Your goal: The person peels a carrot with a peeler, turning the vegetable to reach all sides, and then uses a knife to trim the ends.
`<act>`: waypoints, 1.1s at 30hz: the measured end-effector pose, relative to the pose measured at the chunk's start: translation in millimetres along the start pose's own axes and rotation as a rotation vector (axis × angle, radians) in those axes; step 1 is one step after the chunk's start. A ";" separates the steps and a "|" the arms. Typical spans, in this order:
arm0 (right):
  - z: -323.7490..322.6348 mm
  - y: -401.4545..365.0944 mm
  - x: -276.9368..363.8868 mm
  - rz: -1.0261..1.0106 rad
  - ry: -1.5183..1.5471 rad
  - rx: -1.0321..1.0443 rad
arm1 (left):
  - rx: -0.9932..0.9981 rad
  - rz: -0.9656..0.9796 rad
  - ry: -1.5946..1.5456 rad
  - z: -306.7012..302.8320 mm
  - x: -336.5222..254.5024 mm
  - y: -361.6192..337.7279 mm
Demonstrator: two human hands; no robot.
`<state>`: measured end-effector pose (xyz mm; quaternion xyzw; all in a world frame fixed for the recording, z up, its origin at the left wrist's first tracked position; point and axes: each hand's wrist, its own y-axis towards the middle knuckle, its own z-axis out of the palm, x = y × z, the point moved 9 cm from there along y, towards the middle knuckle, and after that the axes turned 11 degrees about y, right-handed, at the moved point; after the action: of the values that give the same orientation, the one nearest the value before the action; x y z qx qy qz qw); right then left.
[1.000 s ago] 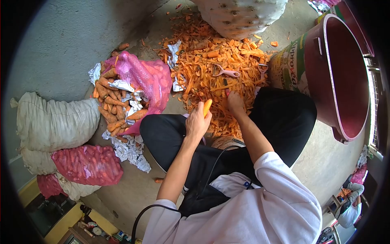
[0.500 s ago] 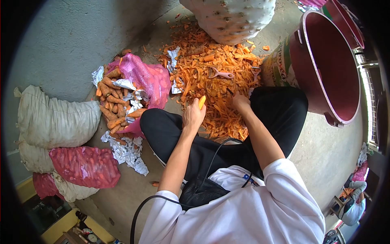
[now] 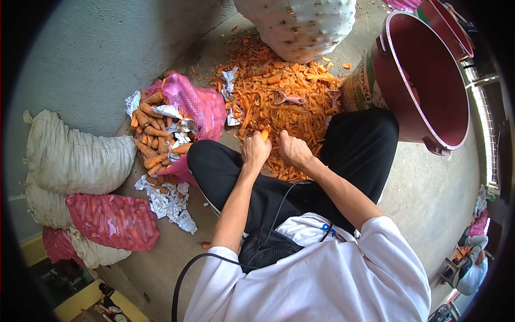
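My left hand (image 3: 254, 152) is closed around a peeled orange carrot (image 3: 265, 132), its tip pointing up out of the grip. Close beside it, my right hand (image 3: 293, 149) is curled shut near the carrot; what its fingers hold is hidden. Both hands are over a wide heap of carrot peelings and scraps (image 3: 308, 123). On the heap lie a pink peeler (image 3: 290, 99) and a second peeler (image 3: 333, 97) nearer the tub. To the left, unpeeled carrots (image 3: 152, 138) spill from a pink mesh bag (image 3: 198, 104), mixed with crumpled paper (image 3: 169, 204).
A large maroon tub (image 3: 442, 80) stands tilted in view at right, another tub (image 3: 450, 29) behind it. A bulging white sack (image 3: 300, 27) is beyond the heap. White sacks (image 3: 80, 155) and a red mesh bag of carrots (image 3: 112, 221) lie left. Another person (image 3: 472, 271) is far right.
My right hand has moved left from beside my right knee to the carrot in my left hand. The left hand keeps its hold. Orange pieces now show inside the maroon tub as the view shifts.
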<state>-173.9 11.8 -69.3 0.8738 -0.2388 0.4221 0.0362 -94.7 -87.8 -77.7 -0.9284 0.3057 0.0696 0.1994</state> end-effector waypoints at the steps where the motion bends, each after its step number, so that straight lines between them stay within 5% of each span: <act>1: -0.1 0.4 0.8 0.018 -0.011 0.025 | -0.012 0.003 -0.003 -1.8 -0.2 -0.4; 7: 7.2 0.5 -5.7 0.069 -0.016 0.076 | -0.030 0.034 -0.045 -3.7 -1.6 -1.7; 11: 48.0 -1.3 -54.0 0.108 -0.145 0.375 | -0.084 0.156 -0.285 -21.1 -27.1 -5.3; 16: 20.4 22.7 -49.8 0.178 -0.061 0.128 | -0.243 0.356 -0.475 -38.3 -30.5 -20.8; 21: -16.7 17.3 -30.1 -0.181 0.237 -0.360 | -0.303 0.464 -0.564 -49.7 -32.2 -26.2; 25: -31.5 22.7 -11.6 -0.156 0.277 -0.236 | -0.380 0.489 -0.464 -55.4 -35.8 -31.3; 28: -53.5 14.4 4.6 -0.131 0.280 -0.361 | -0.539 0.508 -0.213 -61.0 -38.6 -38.1; 33: -48.4 -6.0 27.9 -0.067 0.139 -0.233 | -0.377 0.180 0.111 -41.8 -19.2 -20.8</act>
<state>-191.4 19.2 -16.4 0.8398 -0.2536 0.4496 0.1681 -97.5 -79.4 -28.0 -0.9206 0.3795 0.0919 -0.0020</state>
